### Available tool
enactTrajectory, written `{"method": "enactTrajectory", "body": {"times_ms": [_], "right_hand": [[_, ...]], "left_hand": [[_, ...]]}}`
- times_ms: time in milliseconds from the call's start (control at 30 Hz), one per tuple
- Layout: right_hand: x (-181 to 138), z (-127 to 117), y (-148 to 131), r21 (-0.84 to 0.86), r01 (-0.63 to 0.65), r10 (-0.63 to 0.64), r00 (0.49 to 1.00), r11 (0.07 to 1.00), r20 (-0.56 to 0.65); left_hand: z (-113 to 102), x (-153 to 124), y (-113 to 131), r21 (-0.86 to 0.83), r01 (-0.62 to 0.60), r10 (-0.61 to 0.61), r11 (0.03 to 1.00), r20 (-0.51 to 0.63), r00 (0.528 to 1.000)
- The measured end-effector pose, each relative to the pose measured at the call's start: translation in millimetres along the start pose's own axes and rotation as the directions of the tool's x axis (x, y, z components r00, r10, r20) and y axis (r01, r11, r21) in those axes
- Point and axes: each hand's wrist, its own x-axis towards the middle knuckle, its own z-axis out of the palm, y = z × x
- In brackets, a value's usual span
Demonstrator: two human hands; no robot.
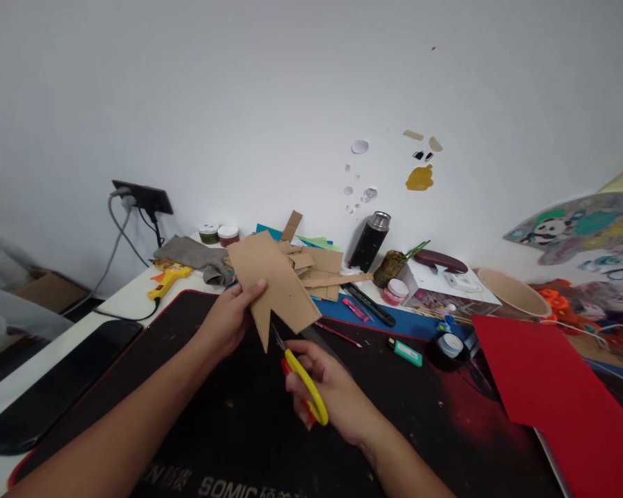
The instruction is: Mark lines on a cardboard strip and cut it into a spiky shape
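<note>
My left hand (233,315) grips a tan piece of cardboard (275,277) by its left edge, thumb on top. The cardboard is held up above the black desk mat (228,415), and its near edge has a cut that leaves a pointed strip. In my right hand (324,387) is a pair of scissors (306,387) with yellow and red handles, my fingers through the loops. Their blades point up into the cut, partly hidden by the cardboard.
Cardboard scraps (322,263) lie piled behind the held piece. At the left are a yellow glue gun (169,279), a grey cloth (194,254) and a dark wrist rest (62,380). A black thermos (369,242), a teal-labelled box cutter (405,351) and red sheet (555,394) are to the right.
</note>
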Motion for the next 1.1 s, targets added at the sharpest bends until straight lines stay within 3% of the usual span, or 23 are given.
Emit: {"method": "enactTrajectory", "body": {"times_ms": [300, 500, 600, 800, 1100], "right_hand": [[-0.3, 1.9, 10.9, -0.106, -0.066, 0.082, 0.985, 0.992, 0.153], [-2.1, -0.8, 8.4, -0.089, -0.031, 0.041, 0.993, 0.996, 0.114], [-2.4, -1.8, 7.5, -0.107, -0.033, 0.047, 0.990, 0.994, 0.135], [-6.3, -2.4, 7.3, -0.143, -0.019, 0.054, 0.970, 0.989, 0.239], [-17.5, -3.2, -1.1, -0.105, -0.051, 0.088, 0.919, 0.993, 0.384]], "left_hand": [[10.9, -19.0, -6.1, 0.067, 0.009, -0.018, 0.998, 0.136, 0.991], [1.1, -4.8, 7.2, 0.024, -0.208, 0.209, 0.978, -0.047, 0.977], [-7.2, 4.0, 16.8, 0.061, -0.242, 0.248, 0.968, -0.143, 0.958], [-16.1, 11.4, 24.3, 0.120, -0.302, 0.318, 0.946, -0.151, 0.936], [-15.7, 9.4, 26.8, 0.078, -0.254, 0.262, 0.964, -0.130, 0.956]]}}
